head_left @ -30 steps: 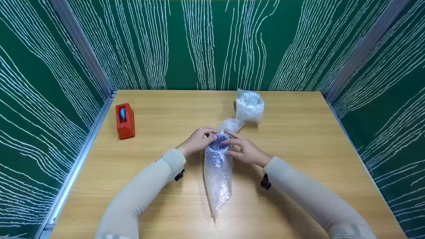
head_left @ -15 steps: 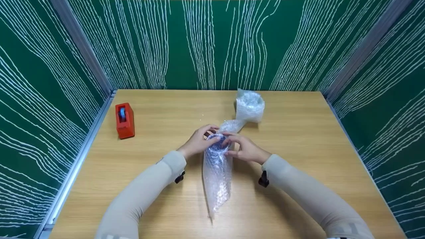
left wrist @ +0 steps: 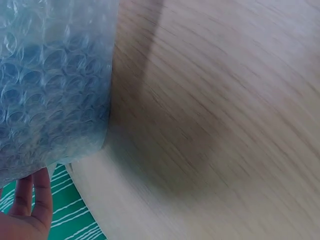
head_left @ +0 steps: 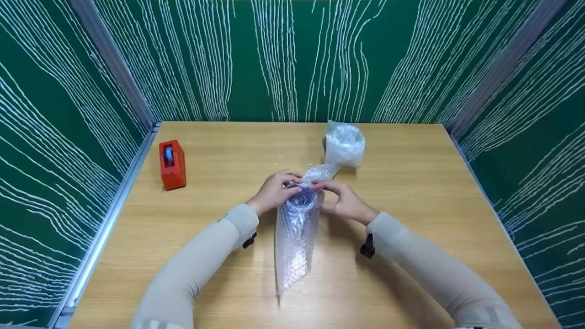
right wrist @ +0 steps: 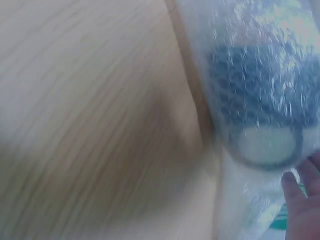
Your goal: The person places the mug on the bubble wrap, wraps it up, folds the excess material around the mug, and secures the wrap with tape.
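A dark blue object point(right wrist: 240, 82) sits inside a layer of bubble wrap point(head_left: 295, 237) near the middle of the worktop point(head_left: 219, 155), between the two hands. The film veils it, so what it is cannot be told, though the right wrist view shows a pale round end with a dark rim. The left hand point(head_left: 275, 191) holds the wrapped part from its own side, thumb on the near face and fingers bent round the far edge, probably so the film stays snug and the object does not roll. The right hand point(head_left: 346, 203) grips opposite, fingertips at the far end and thumb lower along the flank, a narrow hold that seems meant to steady the film against that end. A loose tail of film runs from the bundle toward the person; on the far side a short twisted length joins it to the bubble-wrap roll point(head_left: 345, 146), whose place beyond the hands likely lets film feed straight in. The red tape dispenser point(head_left: 172, 169) stands well apart on the left, untouched, perhaps set there to be reachable yet out of the way of the elbows.
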Demonstrator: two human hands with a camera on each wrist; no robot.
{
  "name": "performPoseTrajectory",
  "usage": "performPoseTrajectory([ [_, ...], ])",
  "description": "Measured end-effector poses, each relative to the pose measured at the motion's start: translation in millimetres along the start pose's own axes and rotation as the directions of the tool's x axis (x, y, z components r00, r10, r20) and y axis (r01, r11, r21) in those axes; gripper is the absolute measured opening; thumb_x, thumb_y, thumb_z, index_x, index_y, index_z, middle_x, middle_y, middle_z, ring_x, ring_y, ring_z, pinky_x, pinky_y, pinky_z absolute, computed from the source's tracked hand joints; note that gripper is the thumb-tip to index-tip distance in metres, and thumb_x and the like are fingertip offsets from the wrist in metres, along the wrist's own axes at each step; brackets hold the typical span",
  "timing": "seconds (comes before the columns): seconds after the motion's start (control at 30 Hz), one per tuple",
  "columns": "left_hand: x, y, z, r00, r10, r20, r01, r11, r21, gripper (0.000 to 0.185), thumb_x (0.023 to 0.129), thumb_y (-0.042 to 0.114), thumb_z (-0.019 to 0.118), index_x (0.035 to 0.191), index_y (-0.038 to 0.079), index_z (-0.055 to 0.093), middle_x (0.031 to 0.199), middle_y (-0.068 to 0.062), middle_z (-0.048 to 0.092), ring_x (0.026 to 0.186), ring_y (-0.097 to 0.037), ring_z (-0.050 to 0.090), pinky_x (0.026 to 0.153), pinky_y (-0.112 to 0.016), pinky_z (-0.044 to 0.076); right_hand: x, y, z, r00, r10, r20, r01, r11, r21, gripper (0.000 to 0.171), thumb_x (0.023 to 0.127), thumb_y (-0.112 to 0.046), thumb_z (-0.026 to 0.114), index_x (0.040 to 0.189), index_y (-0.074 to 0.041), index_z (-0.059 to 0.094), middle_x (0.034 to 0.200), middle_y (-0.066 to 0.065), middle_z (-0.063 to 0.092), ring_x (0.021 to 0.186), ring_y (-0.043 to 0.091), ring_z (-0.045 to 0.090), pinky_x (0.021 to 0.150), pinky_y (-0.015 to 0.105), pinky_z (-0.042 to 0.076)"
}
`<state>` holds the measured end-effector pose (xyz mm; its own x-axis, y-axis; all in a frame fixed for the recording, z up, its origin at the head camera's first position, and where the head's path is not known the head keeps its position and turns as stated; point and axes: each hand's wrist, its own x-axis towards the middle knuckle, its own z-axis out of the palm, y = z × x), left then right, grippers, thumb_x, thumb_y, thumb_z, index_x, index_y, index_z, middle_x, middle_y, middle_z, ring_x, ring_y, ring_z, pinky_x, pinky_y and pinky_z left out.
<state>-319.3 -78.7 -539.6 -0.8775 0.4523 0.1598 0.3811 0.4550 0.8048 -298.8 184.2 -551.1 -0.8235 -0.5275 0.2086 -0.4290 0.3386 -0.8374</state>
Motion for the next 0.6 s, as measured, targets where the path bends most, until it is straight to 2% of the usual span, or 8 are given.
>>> performPoseTrajectory([
  [0.13,0.9,0.1,-0.7,0.999,-0.036,-0.002,0.036,0.999,0.0,0.023,0.103,0.012,0.075,0.123,0.003,0.08,0.135,-0.013,0.076,0.128,-0.033,0.069,0.113,-0.047,0.055,1,9,-9,0.993,0.072,-0.092,-0.068,0.996,0.052,0.036,0.097,-0.005,0.075,0.132,0.006,0.07,0.14,0.027,0.069,0.135,0.049,0.062,0.123,0.065,0.043],
  [0.23,1.9,-0.2,-1.3,0.999,-0.046,0.025,0.046,0.999,-0.002,0.022,0.103,0.013,0.074,0.123,0.006,0.081,0.13,-0.012,0.079,0.122,-0.031,0.071,0.111,-0.046,0.056,3,16,-13,0.964,0.196,-0.178,-0.187,0.98,0.068,0.033,0.101,-0.006,0.072,0.13,0.009,0.069,0.129,0.029,0.073,0.123,0.046,0.068,0.114,0.056,0.053],
  [0.3,2.8,0.1,-2.0,0.998,-0.038,0.054,0.039,0.999,-0.005,0.022,0.104,0.013,0.073,0.123,0.006,0.081,0.129,-0.012,0.079,0.119,-0.03,0.071,0.109,-0.045,0.056,3,21,-15,0.924,0.301,-0.237,-0.292,0.954,0.075,0.03,0.104,-0.009,0.07,0.128,0.009,0.07,0.122,0.027,0.074,0.112,0.039,0.072,0.104,0.044,0.06],
  [0.4,3.9,1.8,-3.6,0.995,-0.029,0.096,0.031,0.999,-0.019,0.023,0.104,0.012,0.071,0.124,0.006,0.081,0.127,-0.011,0.079,0.116,-0.028,0.071,0.107,-0.043,0.057,2,26,-16,0.836,0.468,-0.288,-0.454,0.883,0.117,0.032,0.109,-0.019,0.064,0.123,0.01,0.07,0.106,0.022,0.075,0.091,0.027,0.073,0.08,0.029,0.061],
  [0.5,4.3,4.3,-5.4,0.99,-0.044,0.134,0.051,0.998,-0.045,0.022,0.105,0.011,0.07,0.124,0.007,0.081,0.125,-0.011,0.079,0.113,-0.026,0.07,0.105,-0.04,0.057,0,31,-17,0.755,0.603,-0.258,-0.572,0.798,0.191,0.04,0.111,-0.028,0.058,0.119,0.009,0.068,0.091,0.013,0.072,0.072,0.017,0.068,0.063,0.025,0.058],
  [0.6,5.0,6.7,-5.9,0.983,-0.064,0.173,0.077,0.995,-0.071,0.021,0.105,0.01,0.069,0.123,0.008,0.081,0.122,-0.009,0.079,0.11,-0.022,0.069,0.103,-0.037,0.058,-1,33,-17,0.705,0.68,-0.201,-0.627,0.731,0.271,0.045,0.112,-0.036,0.056,0.116,0.008,0.065,0.086,0.008,0.074,0.065,0.013,0.067,0.058,0.025,0.058],
])
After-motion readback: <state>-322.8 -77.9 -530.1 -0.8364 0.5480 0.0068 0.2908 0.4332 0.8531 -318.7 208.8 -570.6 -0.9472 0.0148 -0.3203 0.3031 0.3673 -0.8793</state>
